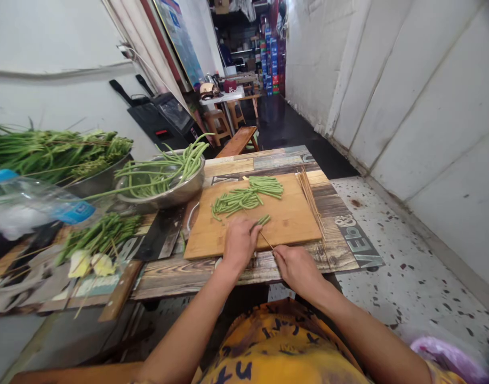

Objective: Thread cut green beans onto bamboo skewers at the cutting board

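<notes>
Two bare hands work with a thin brown wooden skewer at the centre of the frame.
The left hand (239, 241) reaches up from lower centre, palm down over the near edge of the rectangular light-brown wooden board (294, 224), fingers curled on a few short green bean pieces (263, 220). The right hand (298, 269), its forearm slanting in from lower right, is closed in a pinch on the thin brown wooden skewer (267, 240), which slants up-left toward the left hand. Cut green beans (236, 201) lie just beyond, on the board, above centre.
</notes>
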A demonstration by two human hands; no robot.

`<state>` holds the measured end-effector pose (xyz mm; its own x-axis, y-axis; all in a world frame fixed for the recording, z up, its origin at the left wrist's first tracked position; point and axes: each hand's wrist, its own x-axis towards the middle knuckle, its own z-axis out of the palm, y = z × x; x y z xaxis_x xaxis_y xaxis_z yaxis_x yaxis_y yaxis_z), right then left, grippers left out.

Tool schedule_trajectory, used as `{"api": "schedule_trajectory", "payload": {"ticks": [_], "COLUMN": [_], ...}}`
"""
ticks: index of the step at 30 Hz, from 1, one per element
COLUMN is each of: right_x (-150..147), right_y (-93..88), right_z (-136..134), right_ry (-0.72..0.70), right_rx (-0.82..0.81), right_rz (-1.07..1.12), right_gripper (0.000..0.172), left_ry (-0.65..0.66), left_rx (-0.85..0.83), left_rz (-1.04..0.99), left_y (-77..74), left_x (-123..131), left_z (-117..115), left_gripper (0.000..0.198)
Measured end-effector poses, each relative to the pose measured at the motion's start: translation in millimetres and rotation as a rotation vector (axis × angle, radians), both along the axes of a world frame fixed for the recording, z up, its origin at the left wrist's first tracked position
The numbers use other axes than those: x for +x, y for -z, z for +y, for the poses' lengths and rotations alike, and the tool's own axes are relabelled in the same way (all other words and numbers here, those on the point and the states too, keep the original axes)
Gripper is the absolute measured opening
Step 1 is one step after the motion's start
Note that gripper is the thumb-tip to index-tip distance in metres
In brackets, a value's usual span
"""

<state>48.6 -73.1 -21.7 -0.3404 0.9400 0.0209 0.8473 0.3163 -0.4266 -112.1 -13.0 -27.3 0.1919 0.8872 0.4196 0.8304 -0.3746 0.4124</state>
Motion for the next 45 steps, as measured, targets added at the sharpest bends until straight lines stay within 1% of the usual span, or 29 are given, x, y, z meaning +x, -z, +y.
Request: {"api": "schedule_trajectory", "payload": {"ticks": [4, 7, 8, 9, 11, 12, 14, 16, 21, 24, 26, 29, 32, 35, 39, 42, 45], "right_x": [0, 1, 2, 3, 4, 5, 7, 9, 13, 14, 15, 20, 28, 32, 33, 34, 35], "right_y": [0.0, 1.1, 1.7, 2.5, 4.2, 5.0, 6.2, 7.0, 6.7, 5.8, 5.6, 6.8, 9.6, 11.4, 8.4, 4.5, 2.7], "right_z": [-2, -1, -1, -1, 0, 0, 0, -1, -3, -4, -5, -9, -13, -15, -17, -20, -24], "right_ry": [0.007, 0.016, 0.017, 0.017, 0.012, 0.008, 0.0, -0.008, 0.008, 0.022, 0.026, 0.028, 0.036, 0.06, 0.055, 0.035, 0.011], "right_rx": [-0.001, -0.004, -0.005, -0.006, -0.007, -0.006, -0.005, -0.005, -0.006, -0.006, -0.007, -0.01, 0.001, 0.026, 0.027, 0.011, -0.002], "right_rz": [0.002, 0.021, 0.032, 0.044, 0.072, 0.086, 0.111, 0.133, 0.177, 0.196, 0.202, 0.219, 0.253, 0.282, 0.272, 0.274, 0.286], "right_gripper": [0.028, 0.029, 0.029, 0.029, 0.029, 0.029, 0.03, 0.03, 0.031, 0.031, 0.031, 0.031, 0.031, 0.031, 0.031, 0.032, 0.032], "left_ry": [0.0, 0.056, 0.042, 0.002, -0.118, -0.162, -0.182, -0.158, -0.116, -0.119, -0.111, -0.102, -0.102, -0.144, -0.165, -0.181, -0.172], "left_rx": [-0.021, -0.04, -0.022, 0.007, 0.073, 0.091, 0.093, 0.065, 0.006, -0.032, -0.074, -0.161, -0.243, -0.208, -0.124, -0.142, -0.192], "left_rz": [0.015, -0.03, -0.065, -0.096, -0.106, -0.079, 0.005, 0.082, 0.195, 0.24, 0.247, 0.234, 0.215, 0.18, 0.125, 0.108, 0.096], "left_y": [-1.6, -2.5, -3.0, -3.7, -6.4, -8.1, -11.4, -12.8, -9.4, -11.0, -15.3, -23.4, -28.0, -25.7, -18.4, -16.7, -18.8], "left_x": [3, -7, -14, -22, -40, -49, -61, -67, -56, -49, -47, -49, -52, -53, -49, -46, -45], "left_z": [0, 0, 1, 2, 5, 8, 15, 22, 38, 41, 37, 25, 12, 7, 9, 9, 5], "left_gripper": [0.014, 0.017, 0.019, 0.02, 0.021, 0.02, 0.018, 0.018, 0.019, 0.02, 0.02, 0.021, 0.027, 0.025, 0.018, 0.016, 0.016]}}
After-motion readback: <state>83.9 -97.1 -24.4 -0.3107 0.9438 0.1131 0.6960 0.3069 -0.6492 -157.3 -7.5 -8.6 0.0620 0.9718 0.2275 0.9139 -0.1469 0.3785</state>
